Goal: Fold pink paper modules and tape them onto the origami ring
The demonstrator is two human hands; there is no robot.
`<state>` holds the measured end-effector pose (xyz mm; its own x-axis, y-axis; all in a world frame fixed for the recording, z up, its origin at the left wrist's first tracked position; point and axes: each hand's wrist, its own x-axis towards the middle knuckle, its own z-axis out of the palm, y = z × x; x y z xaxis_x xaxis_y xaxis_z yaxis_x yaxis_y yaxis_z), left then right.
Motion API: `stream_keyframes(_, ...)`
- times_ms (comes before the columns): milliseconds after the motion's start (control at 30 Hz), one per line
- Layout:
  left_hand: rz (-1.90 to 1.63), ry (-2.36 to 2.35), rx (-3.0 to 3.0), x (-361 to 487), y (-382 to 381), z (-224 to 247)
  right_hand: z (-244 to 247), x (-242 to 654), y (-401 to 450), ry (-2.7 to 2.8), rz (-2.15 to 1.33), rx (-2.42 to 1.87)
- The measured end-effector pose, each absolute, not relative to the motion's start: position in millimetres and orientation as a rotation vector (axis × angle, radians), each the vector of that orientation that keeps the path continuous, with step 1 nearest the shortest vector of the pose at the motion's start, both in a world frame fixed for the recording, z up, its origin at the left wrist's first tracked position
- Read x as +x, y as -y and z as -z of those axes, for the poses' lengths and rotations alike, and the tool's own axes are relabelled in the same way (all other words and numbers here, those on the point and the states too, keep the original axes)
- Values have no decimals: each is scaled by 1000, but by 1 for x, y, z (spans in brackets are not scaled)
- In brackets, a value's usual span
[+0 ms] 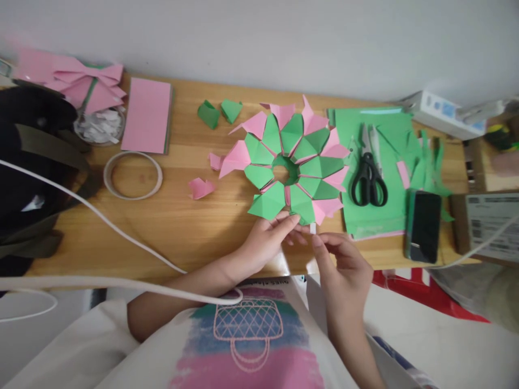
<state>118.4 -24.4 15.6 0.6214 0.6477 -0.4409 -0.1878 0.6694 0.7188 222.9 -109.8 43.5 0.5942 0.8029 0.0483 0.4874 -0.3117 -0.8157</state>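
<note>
A ring of folded green and pink paper pieces (320,166) lies on the wooden table, with a round hole in its middle. My left hand (270,237) grips the ring's front edge, its thumb on a green piece. Just to the right, my right hand (343,262) pinches a small white strip (312,228) between thumb and forefinger, close to that same edge. Loose pink pieces (201,188) sit left of the ring, and two loose green pieces (208,114) rest behind it on the left.
Black scissors (368,181) lie on green paper (352,124) at the right, beside a phone (424,226). A tape roll (133,175), a pink paper stack (147,115) and a black bag (36,162) are at the left. White cables cross the front left.
</note>
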Motion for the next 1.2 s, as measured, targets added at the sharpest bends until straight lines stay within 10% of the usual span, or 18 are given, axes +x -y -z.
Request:
stream_keyframes(500,-494,-686,697,115,24,-11,-41,232,109,1430,-100,-1858)
stream_keyframes(833,-491,-713,585,116,19,-11,-67,246,94,1474,-526,-1535)
stream_keyframes(1200,-617,-690,570,116,19,-7,-68,248,53,1282,-939,-2123)
